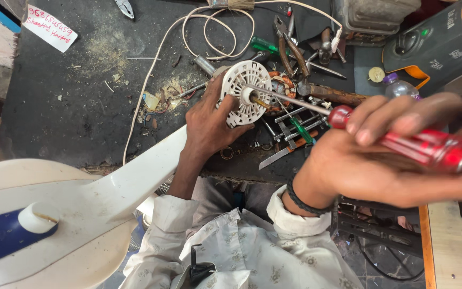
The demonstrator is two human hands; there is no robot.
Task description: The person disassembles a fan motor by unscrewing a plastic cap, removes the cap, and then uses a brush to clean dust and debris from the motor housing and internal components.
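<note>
Fan motor held on the counter (pixel 70 107).
Left hand (pixel 209 126) gripping white motor (pixel 247 96); right hand (pixel 380 160), fingers closed around red-handled screwdriver (pixel 402 142).

Bright, even daylight with soft shadows; the near right hand (pixel 380 160) is blurred, and the edges bend slightly.

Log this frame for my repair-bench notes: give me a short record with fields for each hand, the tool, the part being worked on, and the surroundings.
left hand: left hand grips the white motor housing from the side
right hand: right hand wrapped around the red screwdriver handle
tool: screwdriver shaft points at the housing's centre hub
part: round slotted white cover, copper windings visible behind it
bench: dark worktop with pliers, white cable, loose hand tools
foreground: white fan stand with a blue part
</note>
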